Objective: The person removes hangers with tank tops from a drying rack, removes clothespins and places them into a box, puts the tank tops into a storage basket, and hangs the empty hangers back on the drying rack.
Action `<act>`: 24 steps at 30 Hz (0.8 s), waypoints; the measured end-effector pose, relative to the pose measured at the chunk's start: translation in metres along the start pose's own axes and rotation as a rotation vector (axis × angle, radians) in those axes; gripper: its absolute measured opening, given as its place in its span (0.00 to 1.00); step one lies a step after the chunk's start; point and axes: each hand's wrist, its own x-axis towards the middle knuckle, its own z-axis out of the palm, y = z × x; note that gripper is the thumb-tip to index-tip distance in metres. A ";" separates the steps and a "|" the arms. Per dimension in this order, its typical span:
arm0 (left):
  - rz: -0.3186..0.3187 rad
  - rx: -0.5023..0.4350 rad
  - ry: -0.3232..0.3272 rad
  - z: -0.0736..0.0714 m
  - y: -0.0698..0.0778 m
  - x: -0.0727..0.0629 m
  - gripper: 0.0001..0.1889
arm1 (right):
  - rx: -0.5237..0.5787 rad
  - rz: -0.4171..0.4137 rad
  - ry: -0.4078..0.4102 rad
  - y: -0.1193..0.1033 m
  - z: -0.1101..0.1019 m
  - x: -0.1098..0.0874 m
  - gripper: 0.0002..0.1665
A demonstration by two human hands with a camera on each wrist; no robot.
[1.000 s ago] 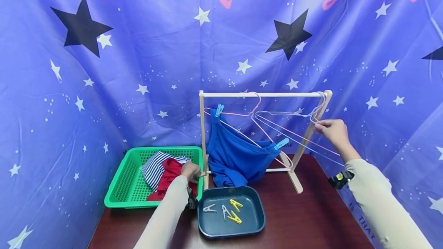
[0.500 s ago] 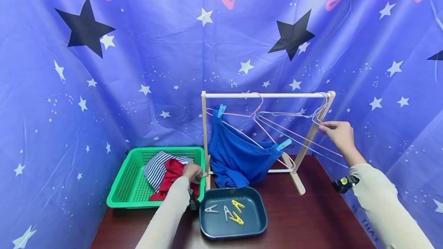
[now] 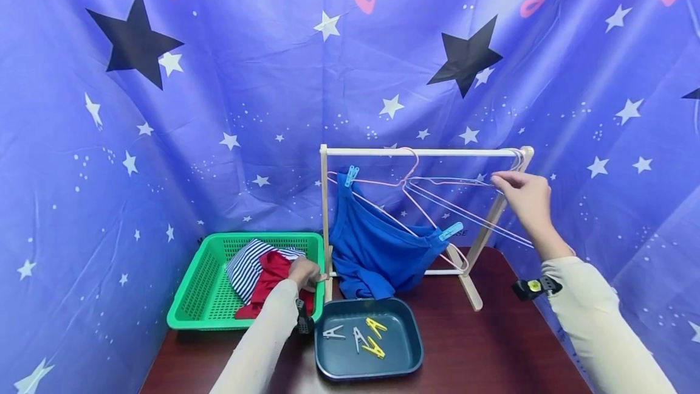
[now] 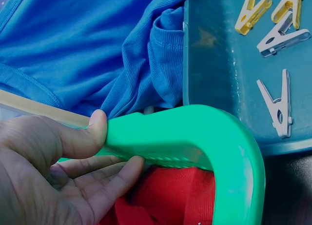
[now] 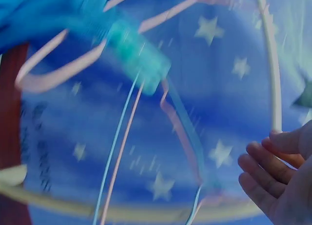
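Note:
My left hand (image 3: 304, 271) grips the right rim of the green basket (image 3: 246, 323); in the left wrist view the thumb lies over the rim with fingers inside. Under it lie a red cloth (image 3: 273, 272) and a striped cloth (image 3: 250, 263). My right hand (image 3: 527, 199) is by the rack's right post, close to a blue hanger (image 5: 114, 156) and a pink hanger (image 5: 121, 156). The right wrist view shows nothing between its relaxed fingers. A blue sleeveless top (image 3: 377, 254) hangs tilted on another pink hanger, held by two blue clothespins (image 3: 451, 231).
The wooden rack (image 3: 454, 152) stands on a dark red table (image 3: 465, 351). In front, a dark blue tray (image 3: 372, 376) holds yellow clothespins (image 3: 374, 348) and grey clothespins (image 3: 333, 332). A starry curtain (image 3: 262, 78) surrounds the table.
My right hand has moved up and left from beside the hanger necks, and its fingers have come away from the wire. The left hand stays on the basket rim.

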 end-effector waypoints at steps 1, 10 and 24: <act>-0.002 0.006 0.000 0.000 0.000 0.001 0.12 | 0.033 -0.015 -0.026 -0.008 0.003 0.000 0.16; 0.001 -0.005 0.015 0.001 -0.003 0.006 0.15 | 0.202 -0.033 -0.315 -0.059 0.046 -0.003 0.18; -0.019 0.010 0.026 0.000 0.000 0.002 0.11 | 0.047 -0.029 -0.561 -0.058 0.099 -0.012 0.19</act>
